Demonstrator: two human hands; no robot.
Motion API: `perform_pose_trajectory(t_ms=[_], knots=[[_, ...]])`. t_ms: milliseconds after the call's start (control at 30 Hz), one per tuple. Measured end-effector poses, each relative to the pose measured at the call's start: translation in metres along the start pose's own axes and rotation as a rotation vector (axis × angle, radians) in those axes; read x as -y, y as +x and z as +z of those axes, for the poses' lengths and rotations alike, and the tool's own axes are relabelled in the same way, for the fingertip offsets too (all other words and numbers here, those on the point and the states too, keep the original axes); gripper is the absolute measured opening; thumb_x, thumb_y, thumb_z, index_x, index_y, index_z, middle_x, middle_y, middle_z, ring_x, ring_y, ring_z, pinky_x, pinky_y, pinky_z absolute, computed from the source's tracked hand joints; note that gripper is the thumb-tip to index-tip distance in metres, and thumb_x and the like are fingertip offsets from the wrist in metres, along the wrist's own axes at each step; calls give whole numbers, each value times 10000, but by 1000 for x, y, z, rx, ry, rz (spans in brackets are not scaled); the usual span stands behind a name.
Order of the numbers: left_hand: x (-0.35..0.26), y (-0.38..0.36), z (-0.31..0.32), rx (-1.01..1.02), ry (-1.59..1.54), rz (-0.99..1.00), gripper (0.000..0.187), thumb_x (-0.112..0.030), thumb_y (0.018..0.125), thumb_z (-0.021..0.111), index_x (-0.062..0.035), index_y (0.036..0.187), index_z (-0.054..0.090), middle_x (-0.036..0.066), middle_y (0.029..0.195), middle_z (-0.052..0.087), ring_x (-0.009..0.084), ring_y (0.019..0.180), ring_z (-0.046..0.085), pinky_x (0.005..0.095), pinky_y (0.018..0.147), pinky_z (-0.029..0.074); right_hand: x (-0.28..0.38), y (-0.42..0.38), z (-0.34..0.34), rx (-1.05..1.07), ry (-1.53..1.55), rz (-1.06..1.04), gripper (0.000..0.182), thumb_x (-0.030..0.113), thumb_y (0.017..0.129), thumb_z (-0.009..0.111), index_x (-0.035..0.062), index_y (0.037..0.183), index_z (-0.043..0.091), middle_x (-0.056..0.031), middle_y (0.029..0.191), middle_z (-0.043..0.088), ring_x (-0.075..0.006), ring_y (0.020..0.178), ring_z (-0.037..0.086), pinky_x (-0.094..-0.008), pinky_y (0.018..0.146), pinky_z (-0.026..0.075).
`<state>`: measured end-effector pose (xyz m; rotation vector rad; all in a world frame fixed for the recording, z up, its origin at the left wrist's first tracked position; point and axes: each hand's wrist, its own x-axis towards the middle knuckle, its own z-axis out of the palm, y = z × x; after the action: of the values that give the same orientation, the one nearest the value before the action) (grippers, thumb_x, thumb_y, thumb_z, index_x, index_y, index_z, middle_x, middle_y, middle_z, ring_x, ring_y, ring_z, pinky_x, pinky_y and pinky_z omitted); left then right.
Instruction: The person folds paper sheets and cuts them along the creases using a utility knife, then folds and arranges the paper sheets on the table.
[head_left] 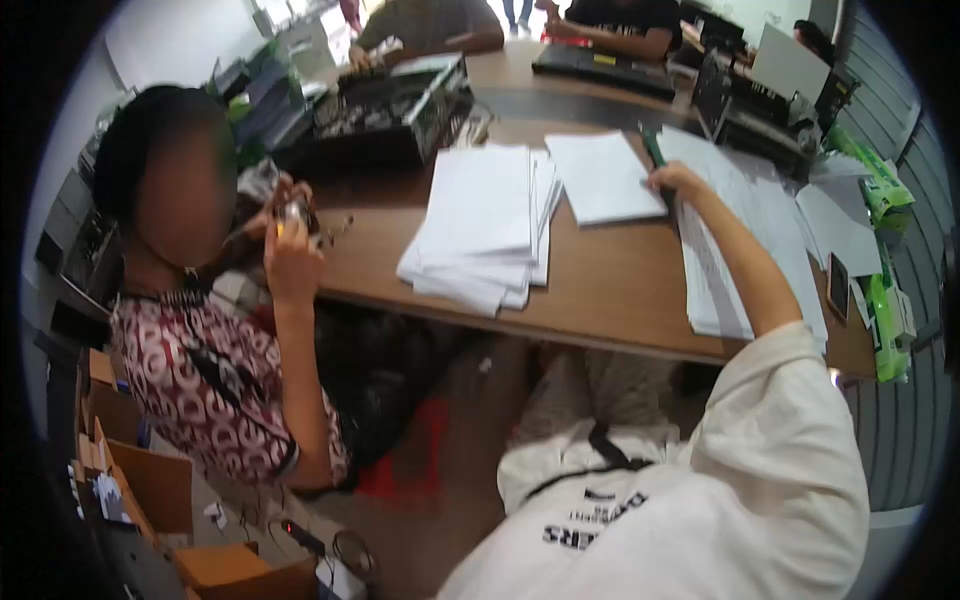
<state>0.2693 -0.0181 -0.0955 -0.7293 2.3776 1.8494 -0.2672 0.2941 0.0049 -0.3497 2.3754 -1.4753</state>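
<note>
My right hand (678,180) reaches over the wooden table with its fingers closed around a slim dark green object (652,148), whose exact kind I cannot make out. Beneath and beside it lies a small stack of white paper (605,180). A larger pile of paper sheets (708,270) spreads out under my right forearm. Left of the small stack, a loosely fanned pile of white paper (480,215) lies near the table's front edge. My left hand is out of view.
At the left, a seated person (215,370) holds a small object. Behind stand an opened computer case (375,120) and a black laptop (603,70), with other people at the far side. A phone (838,287) lies at the right edge; cardboard boxes (150,490) stand at lower left.
</note>
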Motion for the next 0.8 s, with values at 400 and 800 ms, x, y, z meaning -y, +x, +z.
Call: perform_pose_trajectory(t_ms=[400, 800], knots=[[-70, 36, 5, 84, 22, 298, 240, -195, 884, 483, -6, 914, 627, 158, 880, 628, 269, 814, 619, 354, 777, 487, 3, -13, 8, -88, 26, 8, 164, 76, 625, 749, 27, 715, 620, -41, 652, 552, -157, 610, 524, -312, 556, 403], [-40, 30, 8, 139, 57, 160, 275, -235, 882, 491, -1, 911, 632, 172, 877, 630, 288, 816, 619, 365, 777, 485, -6, 2, 4, -90, 23, 95, 193, -25, 657, 702, 8, 810, 589, -67, 740, 559, -174, 673, 546, -284, 622, 416]])
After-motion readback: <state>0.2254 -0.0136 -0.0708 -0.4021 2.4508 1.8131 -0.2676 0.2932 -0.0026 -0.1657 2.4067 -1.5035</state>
